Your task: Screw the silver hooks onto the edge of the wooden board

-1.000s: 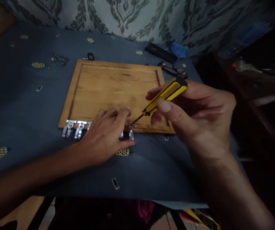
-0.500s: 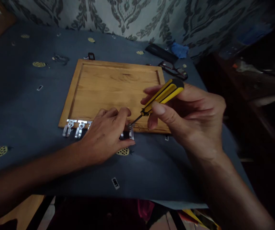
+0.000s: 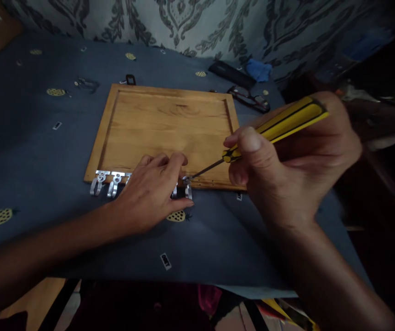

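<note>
Metal hooks (image 3: 116, 179) line the near edge of a wooden board (image 3: 163, 128); the left hand (image 3: 151, 191), half-curled, hold hidden, covers some. At the rightmost hook (image 3: 188, 190), a slanted screwdriver (image 3: 287, 123), gripped by the right hand (image 3: 287, 179), could slip from over-tilting.

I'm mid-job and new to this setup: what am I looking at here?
There is no machine, just a person's two bare hands, seen by one camera worn on the head, looking forward and down. The right hand holds a yellow-and-black screwdriver, its tip at the rightmost of the metal hooks along the near edge of a framed wooden board. The left hand rests over that edge, hiding some hooks. On the dark tablecloth, beyond the board, lie glasses, a dark case and something blue.
</note>
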A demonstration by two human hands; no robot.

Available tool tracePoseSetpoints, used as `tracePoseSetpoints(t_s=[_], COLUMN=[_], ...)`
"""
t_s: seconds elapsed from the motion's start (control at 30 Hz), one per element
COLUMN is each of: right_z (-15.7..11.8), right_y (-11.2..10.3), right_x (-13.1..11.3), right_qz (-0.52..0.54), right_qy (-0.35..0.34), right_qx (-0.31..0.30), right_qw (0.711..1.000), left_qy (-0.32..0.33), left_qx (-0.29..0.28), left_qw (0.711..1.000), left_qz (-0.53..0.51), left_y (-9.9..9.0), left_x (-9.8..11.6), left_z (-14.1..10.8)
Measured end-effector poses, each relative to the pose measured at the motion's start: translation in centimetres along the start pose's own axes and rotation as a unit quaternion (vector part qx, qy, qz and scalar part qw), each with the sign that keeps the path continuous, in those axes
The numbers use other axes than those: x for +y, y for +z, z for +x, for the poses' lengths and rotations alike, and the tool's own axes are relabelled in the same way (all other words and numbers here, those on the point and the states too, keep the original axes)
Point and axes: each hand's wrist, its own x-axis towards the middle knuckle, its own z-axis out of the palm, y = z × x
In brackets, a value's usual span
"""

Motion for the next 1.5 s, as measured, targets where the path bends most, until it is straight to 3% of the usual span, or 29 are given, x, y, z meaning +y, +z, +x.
tracePoseSetpoints(t_s=[0.4, 0.73, 0.93, 1.23, 1.5], right_z=[-0.1, 0.1, 0.3, 0.2, -0.1], right_y=[0.6, -0.7, -0.3, -0.7, -0.1], right_x=[0.5, -0.3, -0.3, -0.7, 0.4], right_qz=[-0.009, -0.024, -0.035, -0.037, -0.058], right_qy=[0.004, 0.051, -0.024, 0.048, -0.053], right_qx=[-0.037, -0.125, -0.077, -0.113, 0.023], right_qw=[0.999, 0.991, 0.996, 0.992, 0.997], left_qy=[0.005, -0.007, -0.012, -0.011, -0.009], left_qx=[0.015, 0.002, -0.005, -0.004, -0.005], left_qw=[1.000, 1.000, 1.000, 1.000, 1.000], left_qz=[0.011, 0.000, 0.004, 0.001, 0.000], left_y=[0.2, 0.0, -0.1, -0.1, 0.0], left_x=[0.0, 0.2, 0.2, 0.1, -0.2], left_z=[0.2, 0.2, 0.3, 0.2, 0.1])
